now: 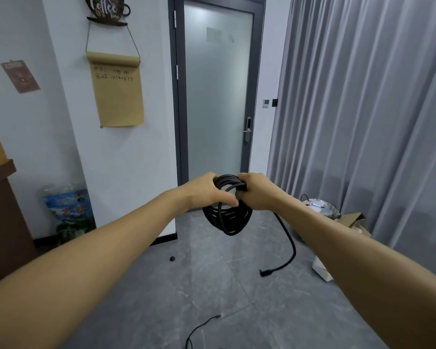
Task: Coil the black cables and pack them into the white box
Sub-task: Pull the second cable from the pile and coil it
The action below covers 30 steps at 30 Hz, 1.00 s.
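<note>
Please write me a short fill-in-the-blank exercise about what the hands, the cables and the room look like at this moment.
1. Both hands, left hand and right hand, grip a coil of ____ cable.
2. The cable's loose end hangs down beneath the ____ arm.
3. A thinner cable lies on the grey ____.
4. The frosted glass door behind the coil is ____.

Missing words: black; right; floor; closed

Both forearms are bare to each grip, left (pixel 207 192) and right (pixel 258 193).
</note>
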Each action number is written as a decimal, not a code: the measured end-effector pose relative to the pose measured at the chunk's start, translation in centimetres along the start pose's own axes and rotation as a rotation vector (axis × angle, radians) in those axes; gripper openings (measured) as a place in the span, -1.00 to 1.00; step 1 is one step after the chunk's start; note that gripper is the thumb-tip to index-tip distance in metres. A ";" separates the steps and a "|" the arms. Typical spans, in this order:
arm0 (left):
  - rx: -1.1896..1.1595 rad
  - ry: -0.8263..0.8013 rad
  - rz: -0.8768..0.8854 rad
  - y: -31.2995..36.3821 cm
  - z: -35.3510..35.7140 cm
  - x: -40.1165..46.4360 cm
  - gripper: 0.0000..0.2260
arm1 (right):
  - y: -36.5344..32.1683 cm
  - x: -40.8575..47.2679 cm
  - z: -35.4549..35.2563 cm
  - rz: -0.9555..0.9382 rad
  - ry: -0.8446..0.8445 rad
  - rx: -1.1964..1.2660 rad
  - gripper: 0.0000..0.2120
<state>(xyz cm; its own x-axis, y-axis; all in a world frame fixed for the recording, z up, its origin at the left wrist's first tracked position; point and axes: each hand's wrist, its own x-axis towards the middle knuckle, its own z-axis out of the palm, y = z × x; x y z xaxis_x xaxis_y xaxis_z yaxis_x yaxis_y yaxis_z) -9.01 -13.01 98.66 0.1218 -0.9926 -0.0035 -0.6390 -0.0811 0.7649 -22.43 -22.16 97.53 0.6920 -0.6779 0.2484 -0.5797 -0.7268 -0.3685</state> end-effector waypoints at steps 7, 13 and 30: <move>0.082 0.294 0.027 -1.3 0.7 0.2 -0.53 | 0.1 0.2 0.3 0.136 0.076 0.281 -0.76; -0.266 0.417 -0.046 -2.1 1.2 1.7 -0.54 | 0.0 0.2 1.1 0.210 0.076 0.502 -0.82; -0.167 0.281 -0.203 -2.9 0.2 2.2 -0.69 | -0.2 0.5 3.3 0.315 0.025 0.589 -0.80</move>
<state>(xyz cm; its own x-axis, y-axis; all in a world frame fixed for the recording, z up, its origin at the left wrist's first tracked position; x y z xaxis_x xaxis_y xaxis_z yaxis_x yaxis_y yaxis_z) -7.01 -14.96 96.30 0.4514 -0.8923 -0.0072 -0.4509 -0.2351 0.8611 -20.47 -21.98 94.75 0.5136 -0.8554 0.0666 -0.4163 -0.3163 -0.8525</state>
